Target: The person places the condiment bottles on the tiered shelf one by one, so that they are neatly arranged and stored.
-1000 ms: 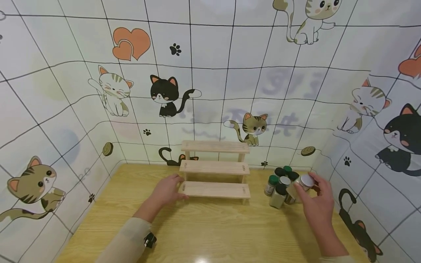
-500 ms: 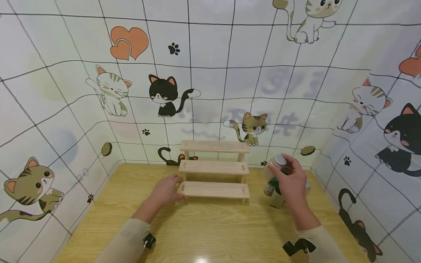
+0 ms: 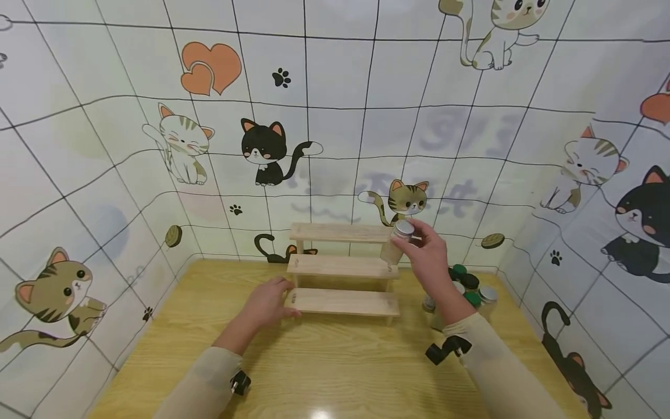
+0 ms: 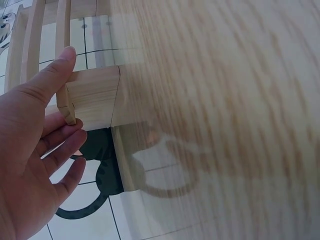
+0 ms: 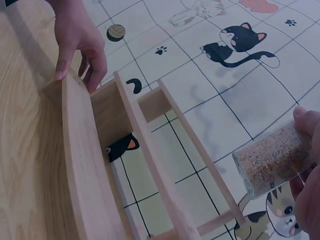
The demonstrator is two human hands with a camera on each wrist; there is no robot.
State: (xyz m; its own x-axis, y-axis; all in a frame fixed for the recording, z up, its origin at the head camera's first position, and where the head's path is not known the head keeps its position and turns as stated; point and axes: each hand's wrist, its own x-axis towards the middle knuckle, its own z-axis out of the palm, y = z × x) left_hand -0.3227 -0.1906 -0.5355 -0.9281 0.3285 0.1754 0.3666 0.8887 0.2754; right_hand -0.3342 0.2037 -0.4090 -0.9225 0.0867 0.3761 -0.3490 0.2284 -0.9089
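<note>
A three-tier wooden shelf rack [image 3: 342, 301] stands on the table against the back wall, its boards bare. At its left end my left hand [image 3: 266, 301] grips the lowest board, thumb on one side and fingers on the other; the left wrist view shows this hand [image 4: 35, 135] close up. My right hand [image 3: 430, 256] holds a clear spice jar [image 3: 392, 250] with a silver lid, tilted, by the rack's upper right end. Pinkish-brown grains fill much of the jar [image 5: 275, 162] in the right wrist view. Its lid is hidden there.
Several spice jars [image 3: 488, 295] with green, black and silver lids stand grouped on the table at the right, partly hidden by my right forearm. A cat-print sheet [image 3: 335, 134] lines the back and sides. The wooden tabletop [image 3: 324, 366] extends in front of the rack.
My right hand has lifted the silver-lidded spice jar from the group and carried it left to the rack's upper right end. The left hand has stayed at the rack's left end.
</note>
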